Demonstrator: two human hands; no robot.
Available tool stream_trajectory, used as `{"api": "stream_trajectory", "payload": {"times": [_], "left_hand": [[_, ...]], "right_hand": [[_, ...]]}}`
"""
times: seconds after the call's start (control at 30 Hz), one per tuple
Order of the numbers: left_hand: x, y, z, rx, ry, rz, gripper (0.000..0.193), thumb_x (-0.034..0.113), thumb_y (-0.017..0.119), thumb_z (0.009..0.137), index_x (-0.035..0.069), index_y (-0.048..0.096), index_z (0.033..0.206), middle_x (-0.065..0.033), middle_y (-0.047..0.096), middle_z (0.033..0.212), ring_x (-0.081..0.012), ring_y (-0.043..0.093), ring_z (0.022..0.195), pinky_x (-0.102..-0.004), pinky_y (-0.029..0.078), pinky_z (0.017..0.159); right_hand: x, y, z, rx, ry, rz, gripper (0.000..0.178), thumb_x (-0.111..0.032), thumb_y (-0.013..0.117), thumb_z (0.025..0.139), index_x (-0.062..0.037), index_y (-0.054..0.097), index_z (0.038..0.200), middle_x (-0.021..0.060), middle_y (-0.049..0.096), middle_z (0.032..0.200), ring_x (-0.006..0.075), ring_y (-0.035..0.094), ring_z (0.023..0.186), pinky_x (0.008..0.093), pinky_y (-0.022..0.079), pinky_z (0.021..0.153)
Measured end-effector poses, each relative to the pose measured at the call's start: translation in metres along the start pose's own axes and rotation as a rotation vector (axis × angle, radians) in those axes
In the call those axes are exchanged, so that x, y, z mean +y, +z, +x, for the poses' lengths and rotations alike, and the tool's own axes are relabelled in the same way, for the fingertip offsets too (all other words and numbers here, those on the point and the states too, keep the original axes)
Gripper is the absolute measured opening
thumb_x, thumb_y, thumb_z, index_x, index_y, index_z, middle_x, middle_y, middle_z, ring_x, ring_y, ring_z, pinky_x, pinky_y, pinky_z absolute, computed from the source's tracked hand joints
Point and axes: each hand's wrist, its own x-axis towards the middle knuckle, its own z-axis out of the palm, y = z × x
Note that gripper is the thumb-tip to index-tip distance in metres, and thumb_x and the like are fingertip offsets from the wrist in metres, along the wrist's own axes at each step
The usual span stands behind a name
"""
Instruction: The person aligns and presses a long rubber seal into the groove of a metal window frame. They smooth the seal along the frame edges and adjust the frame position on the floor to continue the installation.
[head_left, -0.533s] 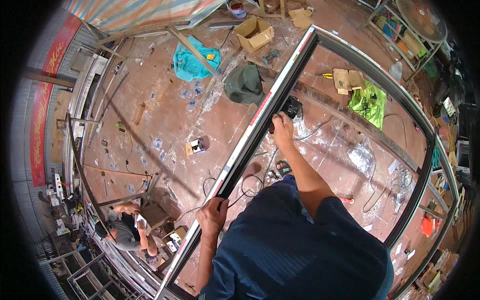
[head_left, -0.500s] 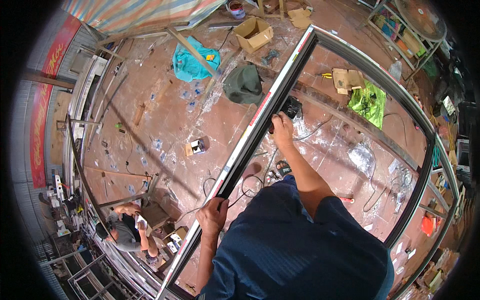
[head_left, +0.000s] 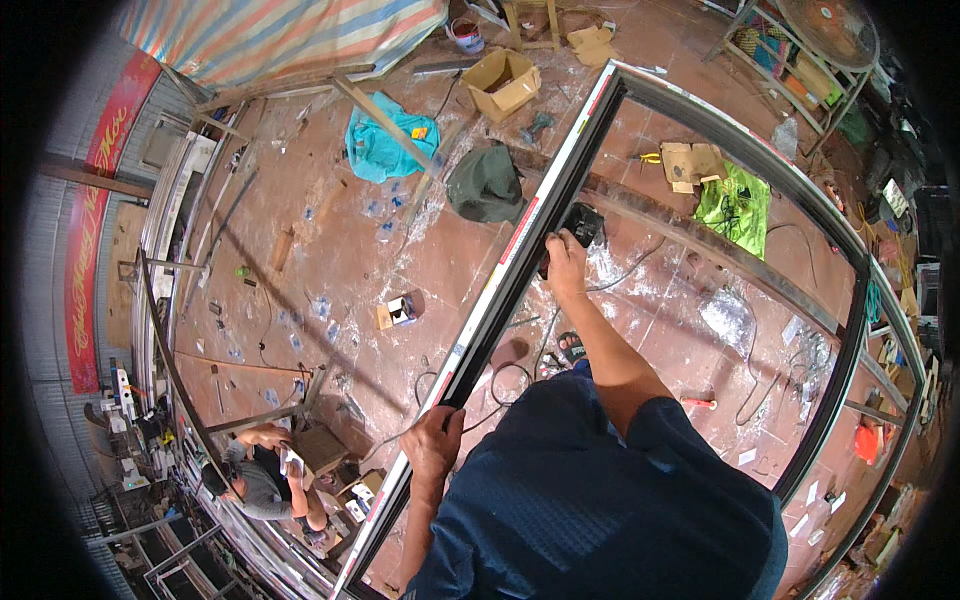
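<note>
A large rectangular door or window frame (head_left: 520,240), black with a white-taped outer edge, surrounds my body and slants across the view. My left hand (head_left: 431,440) is closed over its left side bar, low down, with the fingers wrapped to the far side. Higher on the same bar, my right hand (head_left: 566,262) grips the inner edge, its fingertips partly hidden. Just beyond that hand, a black object (head_left: 583,222) lies low beside the bar; its kind is unclear.
At lower left a person (head_left: 262,478) handles a small white item beside boxes. On the tiled floor lie a cardboard box (head_left: 503,84), a turquoise cloth (head_left: 385,145), a dark green cloth heap (head_left: 486,183), a yellow-green bag (head_left: 738,205) and cables. A long beam (head_left: 700,240) crosses under the frame.
The view has shifted slightly, and the floor items sit a little differently against the frame. Both my hands keep their grip on the same bar.
</note>
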Motion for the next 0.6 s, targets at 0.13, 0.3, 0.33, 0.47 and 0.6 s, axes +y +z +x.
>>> {"api": "stream_trajectory", "payload": {"times": [0.13,0.3,0.33,0.47,0.6], "left_hand": [[0.001,-0.003,-0.003,0.035,0.067,-0.019,0.017,0.028,0.086,0.093,0.011,0.082,0.092,-0.0124,0.081,0.088,-0.0344,0.079,0.072,-0.0453,0.061,0.065],[-0.001,-0.002,-0.002,-0.001,0.021,0.000,0.016,0.028,0.086,0.093,0.013,0.081,0.092,-0.0127,0.080,0.086,-0.0364,0.078,0.073,-0.0461,0.059,0.064],[0.000,-0.001,0.000,-0.017,0.013,0.013,0.016,0.028,0.086,0.094,0.012,0.080,0.092,-0.0128,0.081,0.087,-0.0366,0.078,0.073,-0.0463,0.059,0.064],[0.001,-0.001,0.000,0.009,0.030,-0.005,0.017,0.028,0.085,0.094,0.012,0.080,0.092,-0.0131,0.081,0.087,-0.0368,0.078,0.074,-0.0468,0.060,0.066],[0.001,-0.003,-0.001,0.020,0.055,-0.010,0.017,0.028,0.085,0.094,0.011,0.080,0.094,-0.0130,0.081,0.086,-0.0355,0.079,0.074,-0.0465,0.059,0.066]], "right_hand": [[-0.004,-0.004,-0.003,-0.078,0.032,0.268,0.034,-0.033,0.062,0.108,-0.0017,0.065,0.095,0.0001,0.058,0.079,0.0133,0.054,0.072,0.0336,0.044,0.066],[-0.014,-0.005,0.004,-0.020,-0.018,0.004,0.035,-0.034,0.062,0.107,-0.0009,0.067,0.097,0.0026,0.058,0.080,0.0152,0.056,0.073,0.0368,0.045,0.067],[-0.012,-0.006,0.009,-0.004,-0.039,-0.051,0.035,-0.034,0.062,0.107,-0.0009,0.068,0.097,0.0026,0.058,0.080,0.0153,0.056,0.073,0.0371,0.045,0.067],[-0.018,-0.004,0.001,0.014,-0.032,0.049,0.033,-0.031,0.062,0.107,-0.0010,0.068,0.094,0.0011,0.057,0.078,0.0129,0.054,0.070,0.0347,0.043,0.064],[0.008,-0.003,0.024,-0.031,0.011,0.297,0.032,-0.029,0.063,0.108,-0.0037,0.064,0.088,-0.0009,0.054,0.077,0.0110,0.049,0.068,0.0323,0.040,0.063]]}}
